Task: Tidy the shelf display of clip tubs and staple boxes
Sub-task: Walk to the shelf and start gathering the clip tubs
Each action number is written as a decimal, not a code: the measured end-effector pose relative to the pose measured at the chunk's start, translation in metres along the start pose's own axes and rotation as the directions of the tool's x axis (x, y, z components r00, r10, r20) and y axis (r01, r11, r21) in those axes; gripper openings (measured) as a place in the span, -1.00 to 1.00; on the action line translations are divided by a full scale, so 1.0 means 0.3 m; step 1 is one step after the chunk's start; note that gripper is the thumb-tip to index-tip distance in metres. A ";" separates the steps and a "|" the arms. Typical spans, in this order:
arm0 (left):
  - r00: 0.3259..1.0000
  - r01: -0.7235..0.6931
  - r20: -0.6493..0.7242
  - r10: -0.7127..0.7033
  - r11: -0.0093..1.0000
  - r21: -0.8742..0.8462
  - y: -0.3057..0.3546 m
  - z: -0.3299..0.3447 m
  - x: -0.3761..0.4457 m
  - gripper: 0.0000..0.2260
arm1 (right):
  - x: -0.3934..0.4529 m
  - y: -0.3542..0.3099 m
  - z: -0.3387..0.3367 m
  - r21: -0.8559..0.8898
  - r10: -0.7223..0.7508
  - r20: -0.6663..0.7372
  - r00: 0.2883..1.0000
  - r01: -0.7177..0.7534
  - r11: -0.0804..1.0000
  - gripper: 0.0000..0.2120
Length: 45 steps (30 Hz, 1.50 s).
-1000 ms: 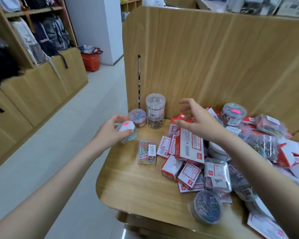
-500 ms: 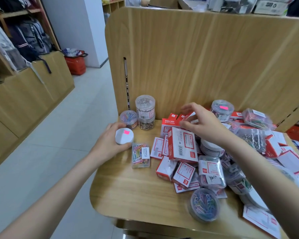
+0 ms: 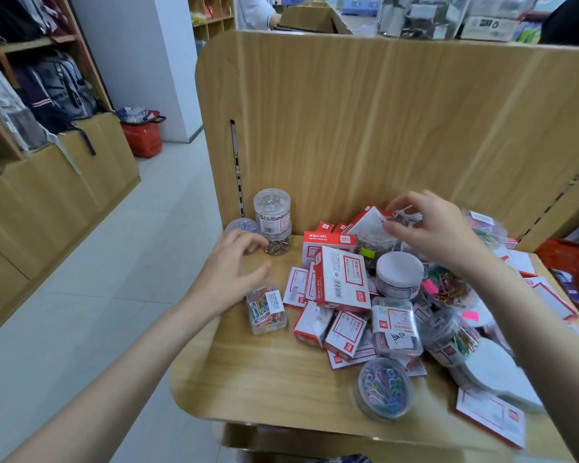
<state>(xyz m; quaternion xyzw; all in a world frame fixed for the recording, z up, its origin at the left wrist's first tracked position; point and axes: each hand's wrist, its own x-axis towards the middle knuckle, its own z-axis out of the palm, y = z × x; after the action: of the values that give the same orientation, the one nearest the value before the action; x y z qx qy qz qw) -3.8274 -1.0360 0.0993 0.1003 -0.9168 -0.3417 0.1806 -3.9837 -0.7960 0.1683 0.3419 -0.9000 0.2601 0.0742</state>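
Note:
My left hand (image 3: pixel 229 274) hovers with fingers spread over the shelf board (image 3: pixel 264 372), just in front of two stacked clear tubs of silver clips (image 3: pixel 272 217) and a low tub of coloured clips (image 3: pixel 242 225). Nothing shows between its fingers. A flat clear box of coloured clips (image 3: pixel 266 309) lies under its thumb side. My right hand (image 3: pixel 432 235) pinches a clear pack of clips (image 3: pixel 402 217) at the back of the heap. Red and white staple boxes (image 3: pixel 341 279) lie jumbled in the middle, beside a white-lidded tub (image 3: pixel 398 272).
The wooden back panel (image 3: pixel 381 128) rises behind the shelf. A round tub of coloured clips (image 3: pixel 385 390) lies near the front edge. More packs and boxes pile up at the right (image 3: pixel 448 332). A red basket (image 3: pixel 142 137) stands on the aisle floor at the left.
My left hand no longer shows the white-lidded tub with the pink sticker and has spread its fingers. My right hand moved back and right and closed on a clear clip pack.

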 end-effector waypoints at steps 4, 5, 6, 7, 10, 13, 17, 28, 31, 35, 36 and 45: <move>0.987 -0.152 0.045 0.157 0.984 -0.097 0.088 0.068 0.031 -0.58 | -0.063 0.051 -0.026 -0.138 0.071 0.273 0.959 -0.034 0.990 -0.51; 0.981 -0.170 0.075 0.179 0.979 -0.115 0.107 0.088 0.037 -0.57 | -0.081 0.057 -0.018 -0.175 0.082 0.323 0.943 -0.026 0.984 -0.47; 0.976 -0.181 0.102 0.194 0.976 -0.119 0.122 0.106 0.043 -0.56 | -0.098 0.057 -0.006 -0.197 0.075 0.337 0.938 -0.008 0.980 -0.47; 0.970 -0.198 0.119 0.212 0.973 -0.117 0.131 0.124 0.048 -0.57 | -0.111 0.061 0.007 -0.198 0.056 0.327 0.943 0.011 0.980 -0.49; 0.961 -0.228 0.136 0.242 0.967 -0.116 0.144 0.160 0.059 -0.74 | -0.131 0.065 0.015 -0.092 0.016 0.258 0.966 0.008 0.996 -0.53; 0.973 -0.202 0.081 0.215 0.968 -0.150 0.135 0.153 0.054 -0.75 | -0.121 0.053 -0.036 0.050 0.039 0.094 0.995 -0.043 0.998 -0.60; 0.995 -0.089 -0.059 0.084 0.992 -0.087 0.064 0.098 0.016 -0.68 | -0.035 -0.040 -0.073 0.298 0.007 -0.058 0.998 0.011 0.954 -0.64; 0.967 0.229 0.116 -0.229 0.973 0.010 -0.170 -0.018 -0.196 -0.31 | 0.053 -0.387 0.248 0.253 -0.362 0.329 0.872 0.288 0.924 -0.62; 0.963 0.263 0.103 -0.247 0.948 -0.180 -0.184 -0.016 -0.245 -0.15 | 0.026 -0.426 0.310 0.266 -0.413 0.371 0.832 0.331 0.905 -0.59; 0.960 0.280 0.078 -0.270 0.900 -0.332 -0.189 -0.008 -0.270 -0.19 | -0.016 -0.439 0.379 0.258 -0.423 0.444 0.790 0.340 0.905 -0.56; 0.959 0.284 0.075 -0.275 0.895 -0.345 -0.189 -0.006 -0.270 -0.19 | -0.023 -0.436 0.393 0.261 -0.422 0.445 0.790 0.337 0.905 -0.56; 0.979 0.199 0.031 -0.203 0.902 -0.384 -0.162 0.002 -0.231 -0.20 | -0.035 -0.410 0.413 0.330 -0.461 0.374 0.805 0.349 0.877 -0.56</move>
<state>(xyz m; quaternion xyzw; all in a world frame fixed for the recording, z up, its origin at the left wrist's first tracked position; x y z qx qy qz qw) -3.7613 -1.0506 0.0483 0.1585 -0.8156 -0.5315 0.1653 -3.8899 -0.9320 0.1105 0.5836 -0.7590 0.2624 -0.1205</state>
